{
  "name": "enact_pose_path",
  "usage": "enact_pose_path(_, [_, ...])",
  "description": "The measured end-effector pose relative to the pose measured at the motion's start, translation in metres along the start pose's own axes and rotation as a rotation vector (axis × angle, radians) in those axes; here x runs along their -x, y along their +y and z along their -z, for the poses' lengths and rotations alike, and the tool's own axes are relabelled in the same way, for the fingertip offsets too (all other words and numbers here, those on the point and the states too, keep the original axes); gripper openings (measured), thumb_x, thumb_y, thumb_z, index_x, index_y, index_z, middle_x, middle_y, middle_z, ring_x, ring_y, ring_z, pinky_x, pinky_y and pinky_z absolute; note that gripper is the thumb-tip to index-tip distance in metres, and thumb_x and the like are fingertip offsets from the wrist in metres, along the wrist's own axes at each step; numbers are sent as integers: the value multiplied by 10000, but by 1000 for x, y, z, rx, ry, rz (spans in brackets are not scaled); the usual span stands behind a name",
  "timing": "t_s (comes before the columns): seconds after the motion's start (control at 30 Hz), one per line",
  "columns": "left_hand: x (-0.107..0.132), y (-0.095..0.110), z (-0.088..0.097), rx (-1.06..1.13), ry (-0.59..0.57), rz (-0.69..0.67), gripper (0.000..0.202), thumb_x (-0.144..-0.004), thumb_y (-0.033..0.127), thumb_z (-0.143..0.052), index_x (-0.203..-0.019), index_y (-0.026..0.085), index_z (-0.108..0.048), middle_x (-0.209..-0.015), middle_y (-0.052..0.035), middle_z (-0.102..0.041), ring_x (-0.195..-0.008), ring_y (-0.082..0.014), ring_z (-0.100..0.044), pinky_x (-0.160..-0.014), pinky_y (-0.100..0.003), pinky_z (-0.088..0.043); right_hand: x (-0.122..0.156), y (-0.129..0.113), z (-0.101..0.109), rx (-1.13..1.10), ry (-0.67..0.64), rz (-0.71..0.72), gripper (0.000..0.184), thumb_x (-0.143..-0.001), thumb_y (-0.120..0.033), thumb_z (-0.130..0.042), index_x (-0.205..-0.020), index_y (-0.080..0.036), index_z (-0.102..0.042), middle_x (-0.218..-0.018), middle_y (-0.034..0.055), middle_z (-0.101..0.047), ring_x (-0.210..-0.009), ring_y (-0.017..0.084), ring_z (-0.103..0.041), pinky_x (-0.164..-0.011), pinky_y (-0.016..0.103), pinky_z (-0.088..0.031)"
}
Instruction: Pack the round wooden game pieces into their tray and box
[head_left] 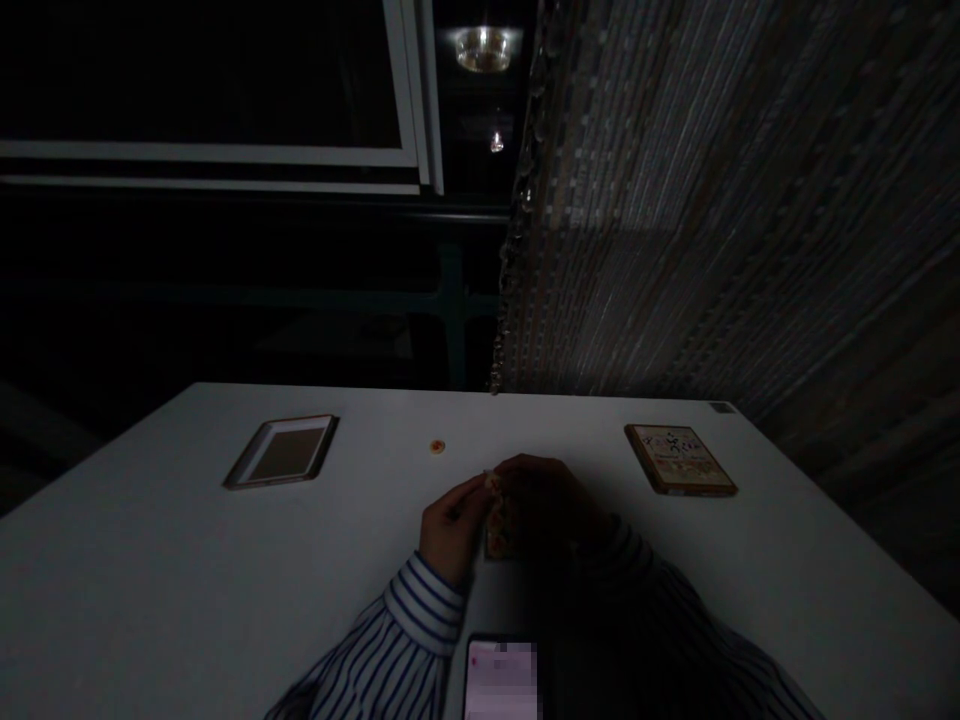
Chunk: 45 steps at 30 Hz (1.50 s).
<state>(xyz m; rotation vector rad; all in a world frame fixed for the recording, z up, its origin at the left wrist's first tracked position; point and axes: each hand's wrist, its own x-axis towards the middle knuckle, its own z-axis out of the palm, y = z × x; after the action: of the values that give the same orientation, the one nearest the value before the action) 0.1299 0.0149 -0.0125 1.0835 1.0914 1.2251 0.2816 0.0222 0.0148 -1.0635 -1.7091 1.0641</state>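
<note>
At the middle of the table, my left hand has thumb and fingers closed on a small pale patterned piece. My right hand meets it from the other side, fingers curled in at the same piece. Deep shadow hides most of the right fingers. Under the hands lies a flat card or tray printed or covered with reddish-yellow shapes; the right hand covers part of it. A small round yellowish token with a reddish centre lies farther back, apart from both hands.
An open shallow box part rests at the left. On the right lies a flat box with a decorated cover. A lit phone is at the near edge. Beyond the white table hang a string curtain and a dark window.
</note>
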Motion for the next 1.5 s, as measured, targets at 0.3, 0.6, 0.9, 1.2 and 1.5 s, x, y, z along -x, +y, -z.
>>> enact_pose_path(0.3, [0,5,-1,-28,5,-33,291,-635,307,-657,-875,143,-680,-897,-79,-686,-877,-214,-620,-830,-339,-477,2,4,-2,-84,16,-44,233,-766,-371,-545,-868,-169,-601,-828,39,-645,-736,143,-592,-661,258,-472])
enact_pose_path(0.6, [-1,-3,1,-81,22,-57,298,-635,324,-653,-855,124,-665,-814,-83,-694,-765,-195,-639,-727,-306,-511,3,1,-1,114,-5,15,221,-794,-345,-509,-883,-171,-613,-830,47,-651,-748,155,-592,-675,274,-470])
enact_pose_path(0.9, [0,5,-1,-77,71,-33,244,-618,315,-654,-780,134,-667,-742,-62,-696,-711,-178,-638,-681,-278,-509,3,-3,0,344,-70,171,226,-801,-328,-490,-962,-211,-597,-888,43,-651,-800,164,-583,-717,279,-446])
enact_pose_path(1.2, [-2,0,-1,-39,72,-27,268,-615,321,-659,-803,130,-672,-793,-74,-696,-770,-190,-635,-739,-301,-499,1,-9,-3,770,-84,224,221,-825,-313,-461,-959,-208,-602,-826,51,-634,-735,156,-546,-679,282,-398])
enact_pose_path(1.5, [-1,4,-1,-79,89,-19,251,-592,326,-667,-755,136,-673,-730,-61,-694,-705,-180,-635,-683,-282,-505,3,-7,-3,908,-65,303,245,-822,-299,-460,-1011,-188,-569,-900,74,-614,-810,187,-522,-724,320,-382])
